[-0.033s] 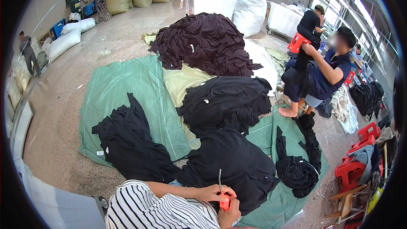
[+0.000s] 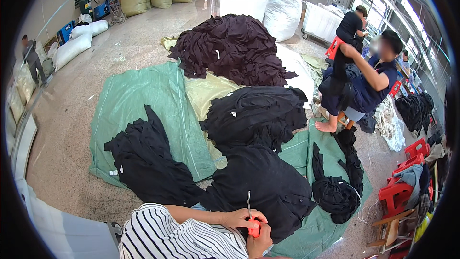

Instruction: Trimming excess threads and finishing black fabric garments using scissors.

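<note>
My left hand (image 2: pixel 238 218) and my right hand (image 2: pixel 259 246) come together at the lower edge, both with fingers closed round a small orange-red tool (image 2: pixel 253 230). A thin grey metal rod (image 2: pixel 248 200) with a bent tip sticks up from it; its exact kind I cannot make out. Under and beyond my hands a black garment (image 2: pixel 261 177) is spread, with buttons along its right edge. To the left lies a pile of black garments (image 2: pixel 153 163) with white labels. A bunched black garment (image 2: pixel 335 196) rests to the right.
Green sheeting (image 2: pixel 143 86) covers the floor under the clothes. Beyond are a black heap (image 2: pixel 254 115) and a larger dark maroon heap (image 2: pixel 230 48). At right a seated co-worker (image 2: pixel 364 84) handles a black garment. Red stools (image 2: pixel 395 194) and a wooden chair (image 2: pixel 390 232) stand at far right.
The seated co-worker's raised hand has shifted slightly up and left with the black garment. My own hands and the orange-red tool have stayed in place.
</note>
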A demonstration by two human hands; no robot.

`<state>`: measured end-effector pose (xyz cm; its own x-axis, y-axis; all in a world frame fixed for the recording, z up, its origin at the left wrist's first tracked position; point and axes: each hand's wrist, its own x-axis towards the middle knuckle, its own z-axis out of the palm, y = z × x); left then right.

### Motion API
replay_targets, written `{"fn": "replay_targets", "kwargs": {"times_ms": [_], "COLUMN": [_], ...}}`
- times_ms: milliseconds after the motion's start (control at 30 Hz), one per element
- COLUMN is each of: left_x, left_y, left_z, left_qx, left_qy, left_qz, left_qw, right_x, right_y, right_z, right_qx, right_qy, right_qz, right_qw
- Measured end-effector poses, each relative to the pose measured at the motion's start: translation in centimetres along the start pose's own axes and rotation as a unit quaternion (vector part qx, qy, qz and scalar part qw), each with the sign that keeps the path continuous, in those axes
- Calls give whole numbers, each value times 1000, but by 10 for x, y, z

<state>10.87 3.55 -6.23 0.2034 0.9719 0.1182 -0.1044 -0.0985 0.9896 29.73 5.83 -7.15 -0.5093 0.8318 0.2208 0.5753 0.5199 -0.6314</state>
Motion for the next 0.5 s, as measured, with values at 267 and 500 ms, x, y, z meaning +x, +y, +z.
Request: {"fn": "replay_targets", "kwargs": {"times_ms": [267, 500], "left_x": [-1, -1], "left_y": [0, 1], "left_z": [-1, -1], "left_qx": [10, 11], "left_qy": [0, -3], "left_qz": [-6, -9], "left_qw": [1000, 1000], "right_x": [1, 0], "right_y": [0, -4], "right_z": [-1, 1], "right_qx": [8, 9], "right_qy": [-15, 7], "right_qz": [-11, 8], "right_qw": [1000, 1000]}}
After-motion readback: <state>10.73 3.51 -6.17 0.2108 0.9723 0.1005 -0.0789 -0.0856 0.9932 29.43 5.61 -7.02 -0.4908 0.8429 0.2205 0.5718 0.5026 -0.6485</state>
